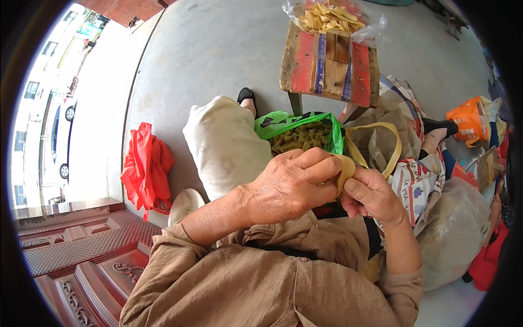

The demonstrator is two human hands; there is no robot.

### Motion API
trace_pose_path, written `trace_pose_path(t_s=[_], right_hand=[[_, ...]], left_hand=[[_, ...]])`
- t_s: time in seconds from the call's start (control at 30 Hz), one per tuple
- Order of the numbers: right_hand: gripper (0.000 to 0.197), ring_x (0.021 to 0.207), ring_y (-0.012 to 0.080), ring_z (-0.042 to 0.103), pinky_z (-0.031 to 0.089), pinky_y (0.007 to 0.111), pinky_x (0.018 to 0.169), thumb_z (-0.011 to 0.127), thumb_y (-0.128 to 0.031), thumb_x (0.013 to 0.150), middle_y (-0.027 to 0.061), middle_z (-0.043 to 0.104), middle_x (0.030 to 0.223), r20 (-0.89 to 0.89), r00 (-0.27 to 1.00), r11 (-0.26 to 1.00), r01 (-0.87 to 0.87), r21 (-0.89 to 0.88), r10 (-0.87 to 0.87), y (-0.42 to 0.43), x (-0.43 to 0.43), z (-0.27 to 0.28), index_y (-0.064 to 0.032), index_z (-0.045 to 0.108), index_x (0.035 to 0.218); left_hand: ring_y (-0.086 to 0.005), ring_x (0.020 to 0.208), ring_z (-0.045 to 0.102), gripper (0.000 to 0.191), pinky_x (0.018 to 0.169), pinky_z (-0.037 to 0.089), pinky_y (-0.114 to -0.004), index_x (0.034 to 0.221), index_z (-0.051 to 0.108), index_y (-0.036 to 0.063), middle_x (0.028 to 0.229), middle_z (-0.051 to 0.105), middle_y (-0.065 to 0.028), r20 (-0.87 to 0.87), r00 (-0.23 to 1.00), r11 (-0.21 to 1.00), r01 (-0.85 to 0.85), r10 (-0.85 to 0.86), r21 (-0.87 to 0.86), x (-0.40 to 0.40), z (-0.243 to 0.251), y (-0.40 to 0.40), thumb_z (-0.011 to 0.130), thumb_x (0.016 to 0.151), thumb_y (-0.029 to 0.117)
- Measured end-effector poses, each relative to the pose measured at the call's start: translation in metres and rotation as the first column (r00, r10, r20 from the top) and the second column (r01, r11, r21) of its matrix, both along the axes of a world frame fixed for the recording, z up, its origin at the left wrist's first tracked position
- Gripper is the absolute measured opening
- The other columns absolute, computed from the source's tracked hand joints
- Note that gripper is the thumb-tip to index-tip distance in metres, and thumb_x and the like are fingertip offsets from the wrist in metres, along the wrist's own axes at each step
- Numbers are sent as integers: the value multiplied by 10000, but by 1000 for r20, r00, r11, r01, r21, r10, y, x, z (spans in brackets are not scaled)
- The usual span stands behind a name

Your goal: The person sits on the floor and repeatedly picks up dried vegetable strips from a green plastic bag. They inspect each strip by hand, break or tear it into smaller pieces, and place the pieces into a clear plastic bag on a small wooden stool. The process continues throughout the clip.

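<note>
A yellow flat strip (346,173) is wound into a small coil between my hands, and a long loop of it arches to the right over a brown bag. My left hand (296,184) is closed around the coil from the left, its fingers curled. On the right side, my right hand (372,196) pinches the strip between thumb and fingers. Just beyond my hands, a green plastic bag (271,127) holds many small olive-coloured knotted pieces (300,137). Whether anything lies inside the curled fingers is hidden.
A worn wooden stool (361,69) carries yellow folded pieces (331,18) in clear plastic. A red bag (147,167) lies on the floor at left. Full plastic bags (455,229) and an orange bag (470,120) are at right. Another person's foot (439,131) is there too.
</note>
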State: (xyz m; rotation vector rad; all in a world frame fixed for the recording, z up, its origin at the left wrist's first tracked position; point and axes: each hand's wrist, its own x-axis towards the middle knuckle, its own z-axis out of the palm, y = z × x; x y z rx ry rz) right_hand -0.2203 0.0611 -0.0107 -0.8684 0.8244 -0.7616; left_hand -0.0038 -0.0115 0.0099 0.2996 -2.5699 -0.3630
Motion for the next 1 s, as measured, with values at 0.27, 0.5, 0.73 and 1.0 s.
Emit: trace_pose_path(t_s=[0.27, 0.5, 0.73, 1.0], right_hand=[[218, 532, 11, 440, 327, 175, 464, 693, -256, 980, -39, 591, 766, 222, 932, 957, 272, 97, -288, 11, 8, -13, -43, 683, 1022], [132, 672, 23, 497, 368, 176, 560, 676, -159, 973, -16, 610, 851, 301, 918, 965, 258, 36, -257, 14, 6, -4, -44, 678, 1040], [260, 954, 58, 613, 496, 212, 839, 658, -16, 941, 30, 650, 1045, -17, 924, 919, 377, -117, -381, 10, 6, -12, -23, 577, 1188], [407, 835, 51, 570, 464, 203, 751, 674, -72, 967, 8, 637, 962, 87, 930, 920, 367, -138, -357, 7, 19, -15, -3, 540, 1345]], left_hand=[[-210, 953, 622, 151, 729, 552, -344, 809, 672, 105, 1191, 624, -43, -55, 996, 967, -83, 71, -241, -5, -1, 13, 755, 685, 133], [-266, 1294, 560, 213, 1119, 393, -504, 1004, 750, 162, 1388, 618, -69, -186, 922, 918, -367, 338, -152, 0, -9, 15, 758, 791, 145], [-187, 894, 664, 221, 891, 527, -364, 972, 746, 131, 1015, 697, -25, -197, 948, 957, -274, 252, -96, 8, -23, 21, 773, 753, 119], [-151, 595, 590, 198, 597, 477, -325, 844, 686, 55, 686, 622, -53, 22, 938, 759, -292, 345, 582, 4, -31, 25, 814, 840, 206]])
